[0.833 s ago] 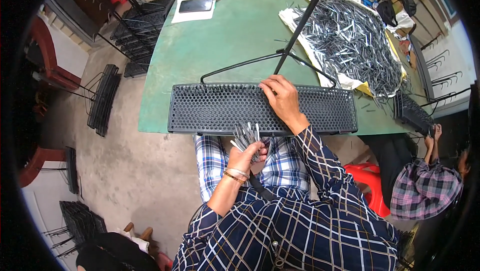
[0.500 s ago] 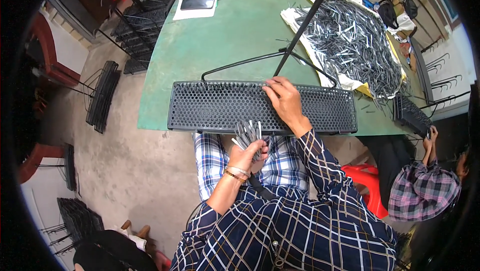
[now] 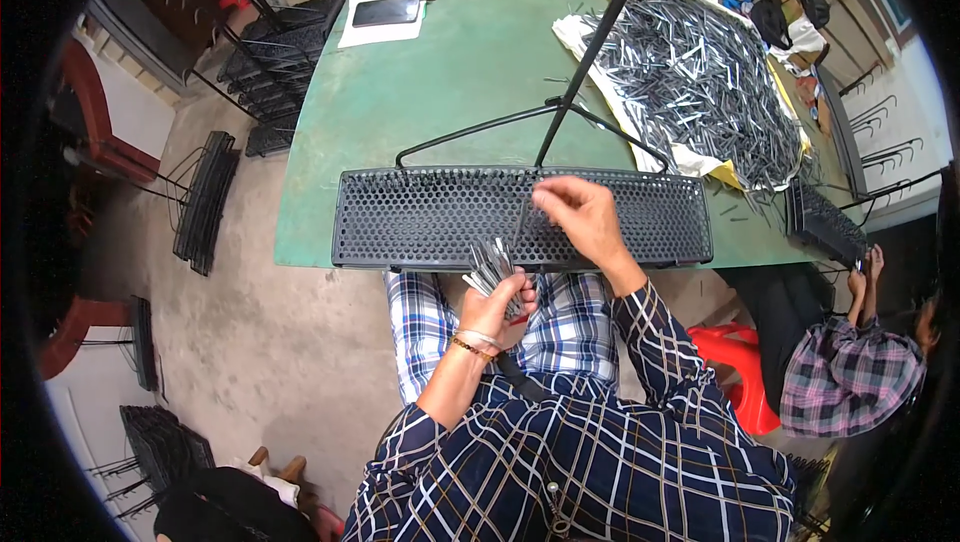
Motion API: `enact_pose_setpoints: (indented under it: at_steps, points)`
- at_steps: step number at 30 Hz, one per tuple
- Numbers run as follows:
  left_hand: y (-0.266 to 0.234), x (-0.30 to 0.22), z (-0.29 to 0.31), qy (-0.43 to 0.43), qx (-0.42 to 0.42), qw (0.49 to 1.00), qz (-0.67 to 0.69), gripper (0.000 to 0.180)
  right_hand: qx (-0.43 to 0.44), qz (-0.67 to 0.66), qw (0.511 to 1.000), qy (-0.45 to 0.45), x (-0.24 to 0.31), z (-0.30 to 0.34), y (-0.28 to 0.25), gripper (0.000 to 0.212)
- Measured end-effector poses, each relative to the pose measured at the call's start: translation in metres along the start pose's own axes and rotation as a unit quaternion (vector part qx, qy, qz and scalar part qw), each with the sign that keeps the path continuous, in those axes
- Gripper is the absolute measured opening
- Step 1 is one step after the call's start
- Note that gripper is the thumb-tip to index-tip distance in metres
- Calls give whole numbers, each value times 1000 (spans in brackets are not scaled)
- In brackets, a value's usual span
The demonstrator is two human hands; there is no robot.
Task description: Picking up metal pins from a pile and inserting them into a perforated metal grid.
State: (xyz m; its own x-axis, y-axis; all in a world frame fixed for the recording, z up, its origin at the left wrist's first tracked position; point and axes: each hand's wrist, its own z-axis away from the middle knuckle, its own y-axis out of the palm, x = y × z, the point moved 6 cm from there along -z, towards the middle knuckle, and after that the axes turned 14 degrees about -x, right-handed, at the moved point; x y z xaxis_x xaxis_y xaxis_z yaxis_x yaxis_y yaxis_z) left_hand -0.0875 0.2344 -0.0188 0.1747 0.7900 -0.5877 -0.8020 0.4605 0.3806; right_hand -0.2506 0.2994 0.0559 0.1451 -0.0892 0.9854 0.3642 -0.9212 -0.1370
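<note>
Clasping slim, metallic-looking grey strips, likely light, stiff, slippery and best pinched near protruding ends, in a curled left hand by a black perforated rectangular rack, with right hand above it nearly pinched, whether empty unclear.

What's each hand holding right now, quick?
Left hand: closed around a bunch of thin dark-and-silver strips.
Right hand: fingers curled over the black perforated rectangular tray; cannot tell whether it's pinching anything.
</note>
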Motion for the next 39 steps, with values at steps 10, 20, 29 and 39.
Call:
enact_pose_setpoints:
  at_steps: [10, 20, 29, 39]
  points:
    - [-1, 4, 5, -25, -13, 999, -31, 18, -143, 121, 948, -259, -1, -29, 0, 15]
    - [-5, 1, 7, -22, 9, 997, -71, 20, -181, 125, 940, -261, 9, -27, -3, 11]
    - [1, -1, 2, 12, 54, 993, -106, 17, -185, 139, 938, -256, 5, -23, -5, 11]
    - [-1, 3, 2, -20, 56, 994, -88, 19, -178, 118, 948, -238, 8, -22, -6, 9]
